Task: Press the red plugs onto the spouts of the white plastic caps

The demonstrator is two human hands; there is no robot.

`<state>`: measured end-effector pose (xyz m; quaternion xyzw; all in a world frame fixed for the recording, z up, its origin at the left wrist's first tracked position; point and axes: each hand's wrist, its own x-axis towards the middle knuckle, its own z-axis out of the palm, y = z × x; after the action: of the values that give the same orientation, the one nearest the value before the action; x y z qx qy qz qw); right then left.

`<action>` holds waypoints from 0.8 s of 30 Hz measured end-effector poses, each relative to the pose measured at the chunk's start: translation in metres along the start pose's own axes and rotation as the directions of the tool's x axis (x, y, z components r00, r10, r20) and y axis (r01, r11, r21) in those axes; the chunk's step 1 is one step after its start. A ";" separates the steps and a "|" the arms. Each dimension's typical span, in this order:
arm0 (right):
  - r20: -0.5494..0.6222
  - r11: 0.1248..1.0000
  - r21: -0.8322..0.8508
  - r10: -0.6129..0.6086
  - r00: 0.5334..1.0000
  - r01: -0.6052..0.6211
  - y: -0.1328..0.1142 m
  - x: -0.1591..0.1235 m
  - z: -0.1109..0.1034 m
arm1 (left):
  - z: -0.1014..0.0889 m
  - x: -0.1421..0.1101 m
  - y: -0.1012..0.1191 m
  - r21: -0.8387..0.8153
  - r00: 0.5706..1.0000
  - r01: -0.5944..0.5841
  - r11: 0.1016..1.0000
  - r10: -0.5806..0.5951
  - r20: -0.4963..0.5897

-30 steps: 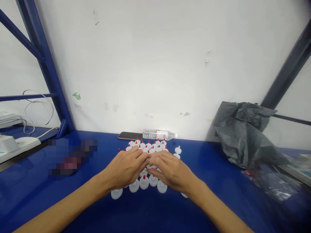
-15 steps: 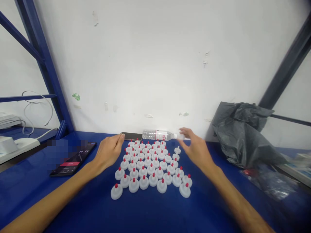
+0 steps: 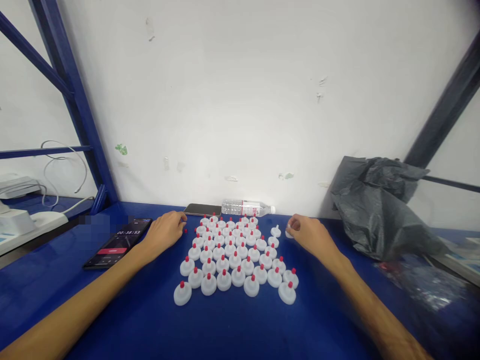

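Many white round nozzle caps with red tips (image 3: 235, 261) stand upright in loose rows on the blue table. At the right edge of the group, two white caps (image 3: 276, 231) have bare nozzles without a red tip. My right hand (image 3: 307, 232) is closed on another white cap (image 3: 288, 231), low over the table just right of these; its fingers hide most of it. My left hand (image 3: 167, 229) rests at the left of the group with fingers curled together. Beside its fingertips lies a small red tip (image 3: 185, 231). What its fingers hold, if anything, is hidden.
Against the wall lie a dark phone (image 3: 202, 209) and a clear plastic bottle (image 3: 245, 207) on its side. A second phone (image 3: 118, 244) showing a timer is at the left. A grey plastic bag (image 3: 378, 200) and clear plastic wrapping (image 3: 427, 282) sit at the right.
My right hand has moved down and slightly right with the white cap, from near the bottle's neck to the table. My left hand has shifted slightly left and down; a loose red tip now shows beside it.
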<state>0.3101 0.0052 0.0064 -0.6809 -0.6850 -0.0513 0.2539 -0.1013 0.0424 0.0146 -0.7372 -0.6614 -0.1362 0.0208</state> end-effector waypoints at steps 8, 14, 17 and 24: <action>-0.009 0.999 0.034 -0.031 0.999 0.032 -0.009 -0.003 -0.003 | -0.003 -0.003 -0.001 0.018 0.999 0.035 0.999 -0.035 0.009; 0.015 0.954 0.137 -0.271 0.963 0.266 -0.041 -0.010 -0.008 | -0.006 -0.006 0.002 -0.011 0.999 0.019 1.000 -0.019 0.034; 0.077 0.887 0.236 -0.424 0.902 0.397 -0.054 -0.018 -0.007 | -0.004 -0.006 0.002 -0.027 0.998 0.017 0.999 -0.015 0.055; 0.230 0.872 0.318 -0.453 0.861 0.373 -0.063 -0.026 -0.007 | 0.000 -0.005 0.004 -0.070 0.997 -0.013 0.997 0.019 0.080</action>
<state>0.2498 -0.0251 0.0188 -0.4769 -0.8467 0.0892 0.2185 -0.0978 0.0368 0.0140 -0.7477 -0.6506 -0.1289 -0.0304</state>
